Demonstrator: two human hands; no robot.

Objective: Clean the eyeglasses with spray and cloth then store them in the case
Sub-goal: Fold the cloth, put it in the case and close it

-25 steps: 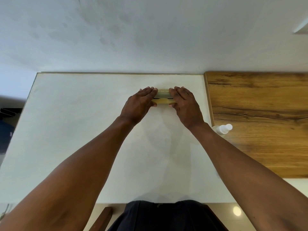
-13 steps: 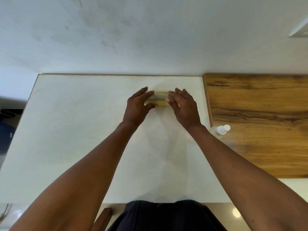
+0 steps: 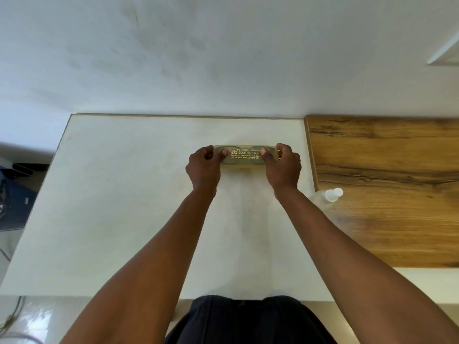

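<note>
A translucent yellowish eyeglass case [image 3: 244, 156] with gold lettering lies shut on the white table [image 3: 124, 194], far centre. The dark eyeglasses show dimly through its lid. My left hand [image 3: 204, 167] grips the case's left end, thumb pressed on the lid. My right hand [image 3: 283, 167] grips the right end the same way. A clear spray bottle [image 3: 326, 197] with a white cap lies on its side to the right, near my right forearm. No cloth is in sight.
A wooden surface [image 3: 387, 189] adjoins the table on the right. A white wall rises behind the table. Dark objects and cables sit on the floor at the left edge. My dark-clothed lap is at the table's near edge.
The case lid has come down from part-open to shut. My fingers, earlier laid over the top, now curl around the ends with thumbs on the lid.
</note>
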